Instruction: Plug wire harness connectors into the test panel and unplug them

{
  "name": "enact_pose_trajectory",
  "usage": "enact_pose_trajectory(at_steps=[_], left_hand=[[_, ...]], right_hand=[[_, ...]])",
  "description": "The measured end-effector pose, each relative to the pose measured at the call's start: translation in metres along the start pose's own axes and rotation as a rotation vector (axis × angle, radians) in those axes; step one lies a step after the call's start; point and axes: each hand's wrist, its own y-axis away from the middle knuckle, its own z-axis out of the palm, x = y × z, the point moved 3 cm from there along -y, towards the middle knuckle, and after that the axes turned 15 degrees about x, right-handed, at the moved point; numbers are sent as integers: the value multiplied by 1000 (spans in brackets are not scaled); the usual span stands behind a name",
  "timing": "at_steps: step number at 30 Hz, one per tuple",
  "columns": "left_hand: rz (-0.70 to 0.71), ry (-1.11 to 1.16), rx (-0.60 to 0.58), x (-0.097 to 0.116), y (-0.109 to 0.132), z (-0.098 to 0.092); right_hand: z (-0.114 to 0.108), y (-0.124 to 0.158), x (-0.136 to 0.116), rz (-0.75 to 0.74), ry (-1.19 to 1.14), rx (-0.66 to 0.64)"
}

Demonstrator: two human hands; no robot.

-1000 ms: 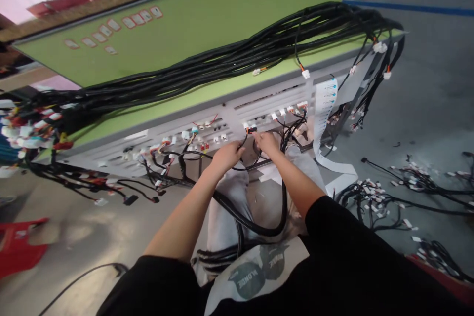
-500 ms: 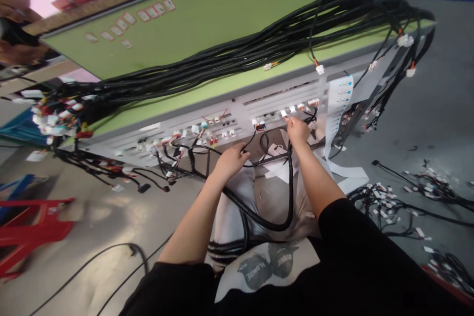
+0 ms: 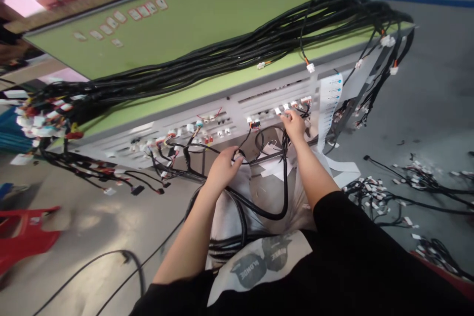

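Note:
My left hand (image 3: 224, 167) is closed around a thin black cable (image 3: 242, 152) below the front of the panel. Exactly what lies between its thumb and fingers is partly hidden. Farther right, my right hand (image 3: 295, 126) pinches at a white connector (image 3: 278, 111) in the lower row of the white slotted panel (image 3: 237, 105). Just left of that hand, a connector with a black body (image 3: 255, 124) sits at the panel, its wires looping down. A thick black corrugated harness (image 3: 264, 213) hangs in a loop over my lap.
A long bundle of black cables (image 3: 222, 61) lies along the green ledge. Many white connectors (image 3: 40, 121) hang at its left end. A paper label strip (image 3: 329, 108) droops at right. More harnesses (image 3: 370, 192) lie on the floor, and a red stool (image 3: 29, 237) stands at left.
My view has shifted, so the panel appears slightly farther left. My left hand's fingers and thumb have lifted and curled around the cable. My right hand stays at the white connector.

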Motion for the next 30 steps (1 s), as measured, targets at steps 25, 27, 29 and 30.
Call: enact_pose_trajectory(at_steps=[25,27,29,30], left_hand=[[-103,195,83,-6,40,-25],[-98,205,88,-8,43,-24],[-109,211,109,-12,46,-22],[-118,212,124,-14,48,-21]], right_hand=[[43,-20,23,333,-430,158],[43,-23,22,334,-507,114],[42,-23,22,331,-580,96],[41,-23,22,318,-582,105]])
